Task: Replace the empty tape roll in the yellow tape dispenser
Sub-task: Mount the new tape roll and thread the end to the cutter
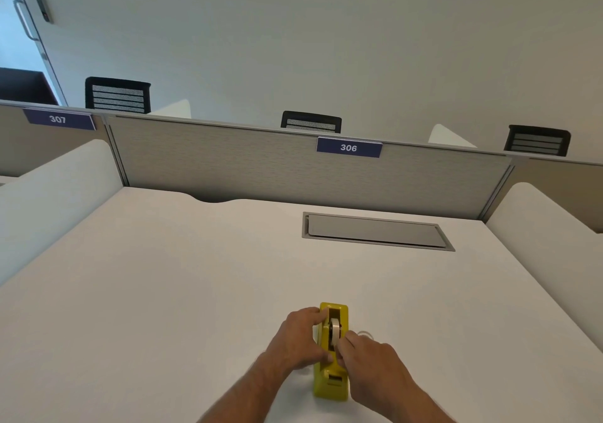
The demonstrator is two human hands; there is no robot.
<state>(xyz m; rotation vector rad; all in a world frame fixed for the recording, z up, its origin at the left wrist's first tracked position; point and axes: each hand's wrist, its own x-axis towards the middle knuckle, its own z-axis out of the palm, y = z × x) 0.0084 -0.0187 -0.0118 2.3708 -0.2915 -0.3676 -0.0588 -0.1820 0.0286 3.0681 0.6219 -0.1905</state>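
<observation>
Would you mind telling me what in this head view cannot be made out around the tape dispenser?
- Roll in the yellow tape dispenser: too small to tell whether tape remains.
- Pale object on the desk: mostly hidden behind the right hand.
- Dispenser's left side: covered by the left hand.

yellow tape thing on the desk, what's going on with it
A person is working on a yellow tape dispenser that stands on a white desk. The left hand grips the dispenser's side to steady it, while the right hand pinches the roll sitting in its cradle. The roll is in the dispenser at this moment; whether it is going in or coming out cannot be told. A small clear ring-like object lies on the desk just behind the right hand.
</observation>
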